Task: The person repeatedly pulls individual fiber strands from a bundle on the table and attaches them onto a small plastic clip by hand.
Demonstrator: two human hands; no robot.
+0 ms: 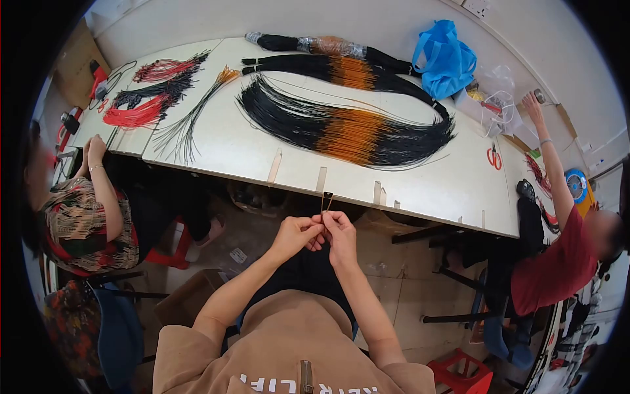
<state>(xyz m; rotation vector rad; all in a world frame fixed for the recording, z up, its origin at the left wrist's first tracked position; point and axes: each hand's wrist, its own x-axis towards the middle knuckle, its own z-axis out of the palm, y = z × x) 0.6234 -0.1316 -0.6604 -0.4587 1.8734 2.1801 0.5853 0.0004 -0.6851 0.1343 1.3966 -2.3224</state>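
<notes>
In front of my body, just below the table's front edge, my left hand [298,238] and my right hand [338,238] meet with fingertips pinched together. Between them stands a thin wire [323,209], gripped by both hands. Its upper part rises toward a small black piece [327,195] at the table edge; the lower part is hidden by my fingers. Beyond my hands, a wide bundle of black wires [282,121] with an orange middle section [351,136] lies curved on the white table [223,141].
More black bundles [295,64] lie behind. To the left are orange-tipped wires [209,97] and red wires [138,113]. A blue bag [445,60] and red-handled scissors [494,157] are on the right. People sit at both sides; one person's arm [554,157] reaches over the table.
</notes>
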